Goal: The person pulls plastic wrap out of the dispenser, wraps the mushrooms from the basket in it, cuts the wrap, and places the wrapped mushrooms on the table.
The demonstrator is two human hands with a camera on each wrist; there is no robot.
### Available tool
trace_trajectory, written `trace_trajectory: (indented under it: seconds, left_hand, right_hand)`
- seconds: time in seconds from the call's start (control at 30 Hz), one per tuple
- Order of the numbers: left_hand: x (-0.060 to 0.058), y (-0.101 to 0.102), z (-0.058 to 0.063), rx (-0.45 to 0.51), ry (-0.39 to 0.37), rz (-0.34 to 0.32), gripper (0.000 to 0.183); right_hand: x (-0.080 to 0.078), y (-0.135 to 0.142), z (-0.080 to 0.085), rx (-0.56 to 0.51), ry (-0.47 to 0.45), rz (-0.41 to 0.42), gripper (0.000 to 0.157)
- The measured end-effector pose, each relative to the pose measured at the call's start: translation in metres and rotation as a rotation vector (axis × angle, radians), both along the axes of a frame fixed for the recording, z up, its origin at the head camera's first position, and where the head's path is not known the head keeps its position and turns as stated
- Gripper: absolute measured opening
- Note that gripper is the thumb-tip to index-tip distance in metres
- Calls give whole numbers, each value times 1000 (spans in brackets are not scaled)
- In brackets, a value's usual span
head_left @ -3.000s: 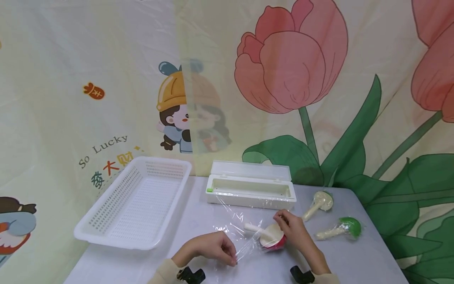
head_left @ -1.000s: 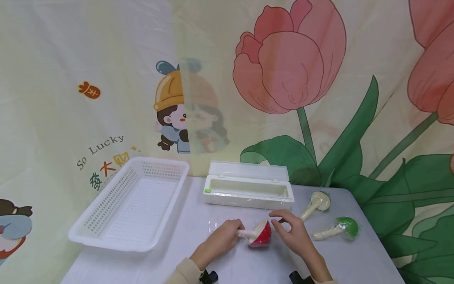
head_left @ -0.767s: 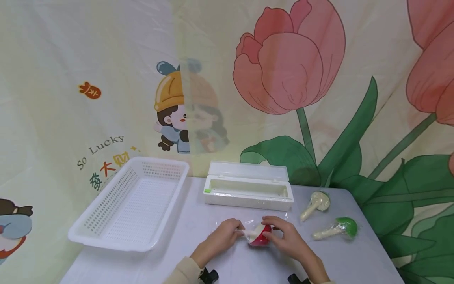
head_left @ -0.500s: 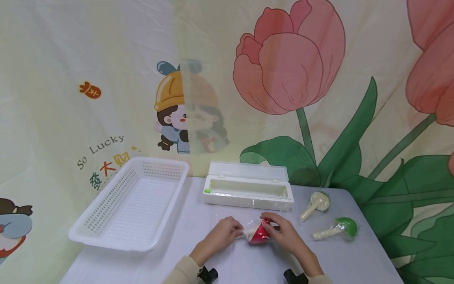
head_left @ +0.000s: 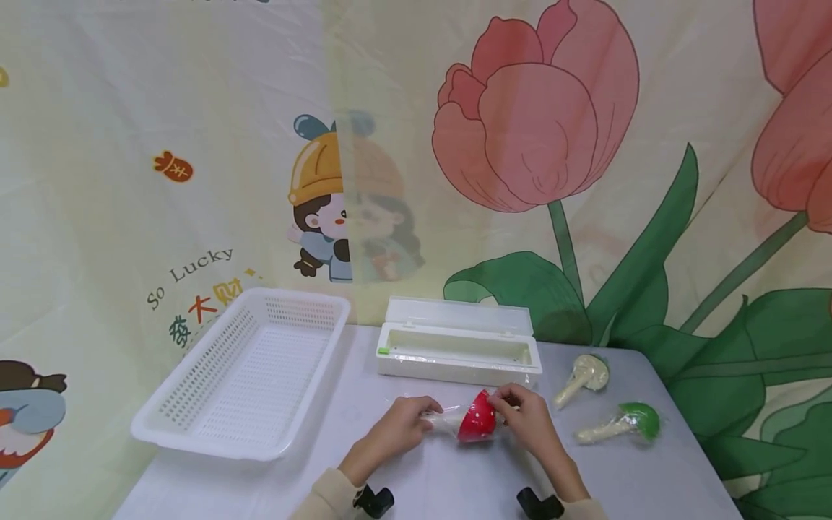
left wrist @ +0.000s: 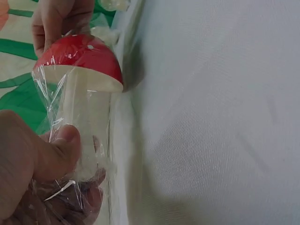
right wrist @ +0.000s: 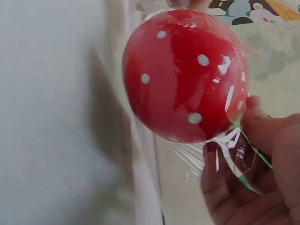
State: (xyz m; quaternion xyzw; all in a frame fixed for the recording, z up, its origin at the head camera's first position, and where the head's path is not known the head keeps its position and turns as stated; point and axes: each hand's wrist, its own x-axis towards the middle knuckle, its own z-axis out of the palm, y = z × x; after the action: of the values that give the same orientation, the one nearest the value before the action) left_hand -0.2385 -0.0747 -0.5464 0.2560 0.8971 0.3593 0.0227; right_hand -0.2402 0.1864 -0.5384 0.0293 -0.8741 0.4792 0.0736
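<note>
A toy mushroom with a white-dotted red cap and a pale stem is held over the front of the table, wrapped in clear cling film. My left hand grips its stem through the film, thumb on top in the left wrist view. The cap points right, toward my right hand. In the right wrist view, that hand pinches gathered film at the edge of the red cap.
Behind the hands stands a white cling film box, lid raised. A white perforated basket sits at the left. Two more film-wrapped toy mushrooms lie at the right, one pale, one with a green cap. A printed cloth hangs behind.
My left hand has gone from a loose film edge to the stem. The mushroom has turned so its red cap shows, and my right hand has come in to pinch film at the cap.
</note>
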Motion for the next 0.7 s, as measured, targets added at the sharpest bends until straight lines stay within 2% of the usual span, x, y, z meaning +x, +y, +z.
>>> trace_trajectory:
  seconds: [0.2, 0.27, 0.4, 0.57, 0.7]
  left_hand:
    - [-9, -2, 3, 0, -155, -82, 27]
    - [-14, -3, 3, 2, -178, -99, 27]
    - [-23, -4, -4, -7, -202, -75, 25]
    - [-28, -1, -18, -28, -162, -2, 24]
    - [-29, 1, -21, -82, -19, 94, 20]
  right_hand:
    - [-2, 3, 2, -19, 2, -9, 8]
    - [-5, 2, 0, -33, -3, -15, 9]
    - [-14, 0, -7, -46, -9, -17, 9]
    - [-21, -7, -17, -12, 15, -19, 11]
    - [-21, -13, -16, 49, 85, -50, 15]
